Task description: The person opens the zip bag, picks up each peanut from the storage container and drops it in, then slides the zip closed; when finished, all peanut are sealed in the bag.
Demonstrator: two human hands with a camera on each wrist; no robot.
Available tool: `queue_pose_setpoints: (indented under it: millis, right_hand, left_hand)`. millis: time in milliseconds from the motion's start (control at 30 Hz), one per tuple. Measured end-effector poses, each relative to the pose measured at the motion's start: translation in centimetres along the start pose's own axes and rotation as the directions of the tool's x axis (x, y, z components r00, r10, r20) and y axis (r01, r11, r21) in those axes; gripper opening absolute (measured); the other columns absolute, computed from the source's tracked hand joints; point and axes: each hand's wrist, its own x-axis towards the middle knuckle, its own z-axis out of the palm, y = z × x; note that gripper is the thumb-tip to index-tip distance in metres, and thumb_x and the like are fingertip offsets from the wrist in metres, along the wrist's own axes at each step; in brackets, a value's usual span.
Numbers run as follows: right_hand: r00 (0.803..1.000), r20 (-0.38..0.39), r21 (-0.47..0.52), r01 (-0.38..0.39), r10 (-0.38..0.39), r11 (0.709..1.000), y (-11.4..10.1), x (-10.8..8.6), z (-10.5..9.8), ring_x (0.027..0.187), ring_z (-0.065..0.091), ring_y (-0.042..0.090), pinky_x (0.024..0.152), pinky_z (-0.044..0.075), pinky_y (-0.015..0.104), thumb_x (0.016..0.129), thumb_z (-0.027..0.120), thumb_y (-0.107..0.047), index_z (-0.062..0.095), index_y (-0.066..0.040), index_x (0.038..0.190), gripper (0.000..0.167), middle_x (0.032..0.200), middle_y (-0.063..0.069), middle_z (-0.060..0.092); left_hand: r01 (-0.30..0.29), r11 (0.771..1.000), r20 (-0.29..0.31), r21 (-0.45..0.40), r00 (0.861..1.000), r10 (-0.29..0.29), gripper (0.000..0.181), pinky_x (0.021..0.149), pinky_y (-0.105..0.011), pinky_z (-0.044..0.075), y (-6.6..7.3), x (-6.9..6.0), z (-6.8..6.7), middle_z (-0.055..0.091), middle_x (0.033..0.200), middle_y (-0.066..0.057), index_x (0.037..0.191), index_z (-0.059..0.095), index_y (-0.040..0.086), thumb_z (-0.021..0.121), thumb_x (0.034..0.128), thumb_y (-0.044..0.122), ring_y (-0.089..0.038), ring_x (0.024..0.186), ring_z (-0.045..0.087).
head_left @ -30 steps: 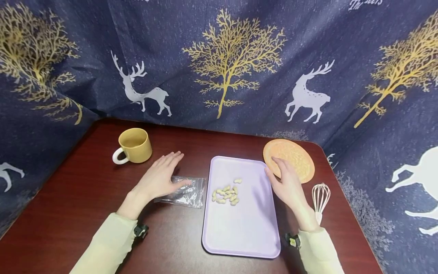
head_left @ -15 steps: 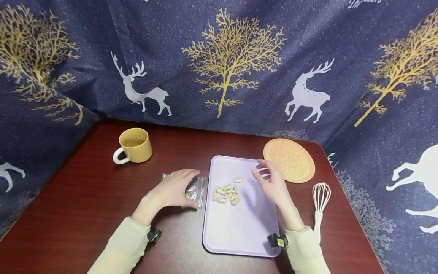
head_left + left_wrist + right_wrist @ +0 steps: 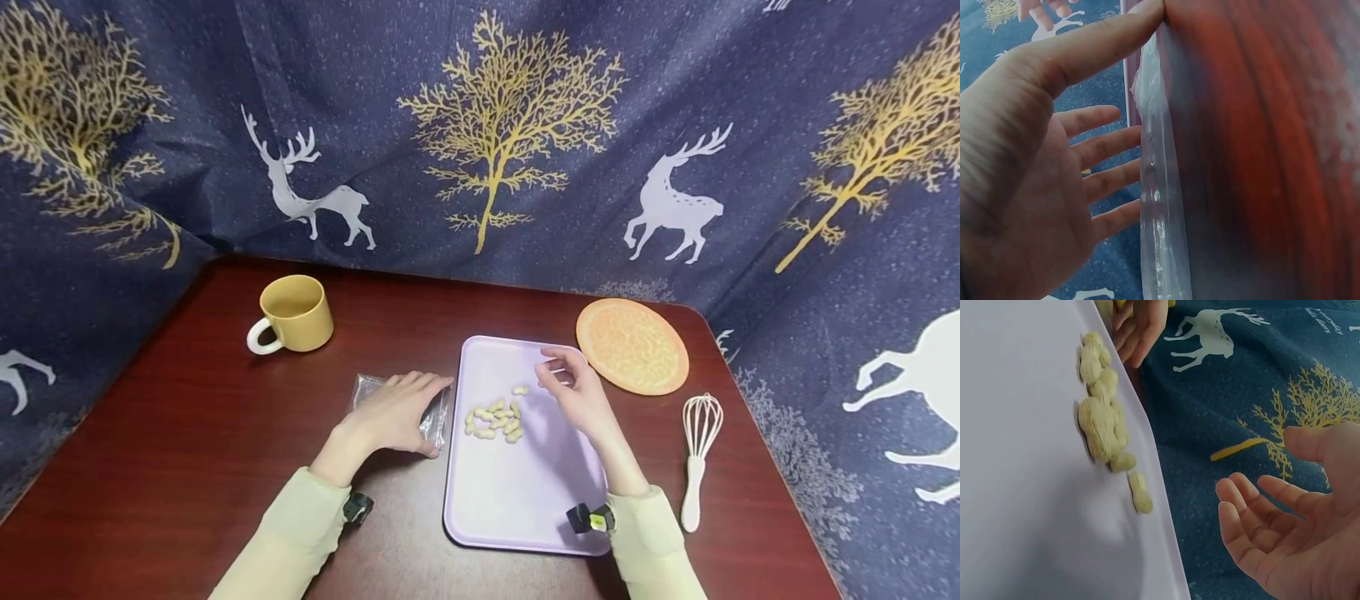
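My left hand (image 3: pixel 397 414) spans a clear plastic bag (image 3: pixel 435 422) lying on the table left of the tray. Its thumb tip reaches the bag's near edge. In the left wrist view the fingers extend to the bag's far side, touching or almost touching the film (image 3: pixel 1160 219). A lilac tray (image 3: pixel 525 496) bears a cluster of unshelled peanuts (image 3: pixel 497 422), with one peanut (image 3: pixel 521 390) a little apart. Over the tray's far right part hovers my right hand (image 3: pixel 583 400), fingers loosely bent, holding nothing; the right wrist view shows it apart from the peanuts (image 3: pixel 1100 428).
A yellow mug (image 3: pixel 302 317) with a white handle stands at the back left. Behind the tray on the right lies an orange oval mat or plate (image 3: pixel 633 347). A white whisk (image 3: pixel 696 471) lies right of the tray. A dark blue patterned cloth (image 3: pixel 420 208) hangs behind.
My left hand has moved right and towards me, from above the bag down onto it. My right hand has shifted left, from beside the orange oval to above the tray.
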Motion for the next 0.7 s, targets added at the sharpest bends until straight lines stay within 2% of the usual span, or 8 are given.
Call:
queue_pose_setpoints:
  millis: [200,467,700]
  right_hand:
    - [0.999,0.033,0.000,-0.007,0.007,1.000,0.01,0.04,0.57,0.095,0.064,0.042,0.072,0.047,0.028,0.098,0.064,-0.018,0.058,0.003,0.129,0.038,0.105,0.019,0.065]
    - [0.999,0.034,-0.011,0.006,-0.006,1.000,-0.02,0.08,0.69,0.093,0.065,0.039,0.072,0.047,0.027,0.098,0.064,-0.017,0.059,0.003,0.128,0.036,0.104,0.018,0.066]
    - [0.998,0.049,-0.006,0.028,-0.027,1.000,0.21,0.01,1.00,0.090,0.065,0.039,0.070,0.046,0.027,0.098,0.063,-0.015,0.058,0.006,0.127,0.036,0.101,0.018,0.067]
  left_hand:
    - [-0.011,1.000,-0.001,0.025,1.000,0.011,0.098,0.107,-0.050,0.035,0.17,0.06,-0.01,0.052,0.143,-0.009,0.147,0.045,0.010,0.087,0.0664,0.045,-0.030,0.132,0.046]
    - [-0.036,0.997,-0.042,0.071,0.998,0.039,0.089,0.100,-0.052,0.040,0.36,-0.09,-0.20,0.054,0.137,-0.009,0.144,0.049,0.010,0.082,0.0691,0.044,-0.030,0.127,0.050]
    - [-0.032,0.998,-0.066,0.055,0.997,0.035,0.088,0.101,-0.051,0.040,0.15,-0.29,-0.25,0.056,0.134,-0.009,0.144,0.049,0.010,0.079,0.0712,0.048,-0.029,0.125,0.052]
